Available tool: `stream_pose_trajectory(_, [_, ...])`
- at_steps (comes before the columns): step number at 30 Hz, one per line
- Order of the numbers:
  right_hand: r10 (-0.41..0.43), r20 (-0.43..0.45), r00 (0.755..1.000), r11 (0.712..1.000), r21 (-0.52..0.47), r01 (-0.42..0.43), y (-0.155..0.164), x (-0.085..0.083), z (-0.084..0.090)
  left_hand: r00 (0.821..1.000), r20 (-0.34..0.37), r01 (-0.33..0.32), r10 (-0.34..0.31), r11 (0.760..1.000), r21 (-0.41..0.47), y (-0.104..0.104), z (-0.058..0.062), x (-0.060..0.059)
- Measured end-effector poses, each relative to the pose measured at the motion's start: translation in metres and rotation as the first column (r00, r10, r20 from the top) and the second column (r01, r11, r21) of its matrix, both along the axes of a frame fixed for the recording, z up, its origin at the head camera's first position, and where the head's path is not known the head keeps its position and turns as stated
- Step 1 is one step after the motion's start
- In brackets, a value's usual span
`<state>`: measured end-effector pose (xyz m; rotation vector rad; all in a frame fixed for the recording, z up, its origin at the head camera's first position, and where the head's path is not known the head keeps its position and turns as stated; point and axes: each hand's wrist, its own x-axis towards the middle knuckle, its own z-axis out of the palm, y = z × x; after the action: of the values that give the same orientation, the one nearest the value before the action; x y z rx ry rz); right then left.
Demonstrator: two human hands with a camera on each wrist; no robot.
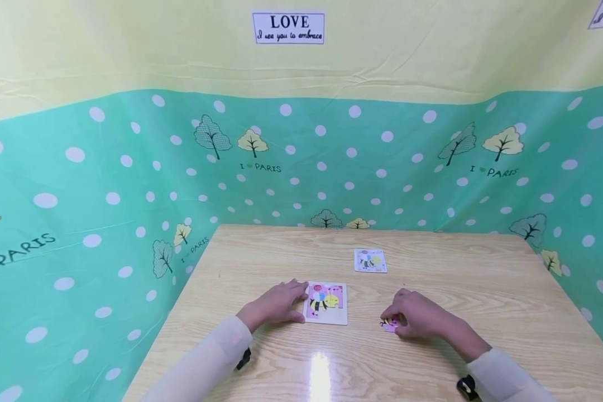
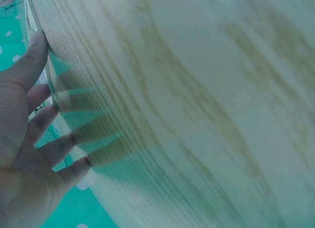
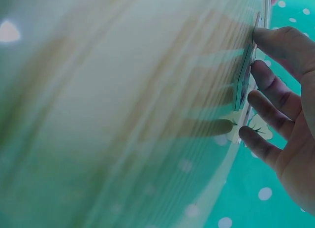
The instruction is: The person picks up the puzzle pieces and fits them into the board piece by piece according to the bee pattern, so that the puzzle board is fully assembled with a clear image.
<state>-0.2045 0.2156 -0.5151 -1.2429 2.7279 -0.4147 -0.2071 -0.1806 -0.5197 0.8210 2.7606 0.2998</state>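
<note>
Two hands point(image 1: 276, 304) point(image 1: 417, 315) flank puzzle board point(image 1: 326, 303), picture card point(image 1: 370, 261) beyond

A puzzle board point(image 1: 326, 303) lies on the table point(image 1: 432, 262), near its front edge and about midway across. The left hand point(image 1: 276, 304) rests on the table at the board's left edge, touching it. To the right of the board, apart from it, the right hand point(image 1: 417, 315) sits on the table over a puzzle piece point(image 1: 389, 324). Behind the board, a little to the right and farther back, lies a card point(image 1: 370, 261). A backdrop point(image 1: 105, 184) stands behind the table and along both its sides.
</note>
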Motion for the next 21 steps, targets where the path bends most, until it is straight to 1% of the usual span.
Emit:
stream_pose_trajectory(5, [-0.012, -0.018, 1.000, 1.000, -0.017, 0.012, -0.002, 0.001, 0.002, 1.000, 0.005, -0.003, 0.003, 1.000, -0.002, 0.001, 0.000, 0.000])
stream_pose_trajectory(10, [-0.059, -0.054, 0.997, 0.998, -0.010, 0.058, -0.009, -0.001, 0.005, 1.000, 0.005, -0.010, 0.010, 1.000, -0.008, 0.001, -0.001, -0.001])
stream_pose_trajectory(21, [-0.106, -0.056, 0.993, 0.994, 0.011, 0.107, -0.034, -0.006, 0.011, 1.000, 0.015, -0.009, 0.009, 1.000, -0.005, 0.001, 0.000, -0.001])
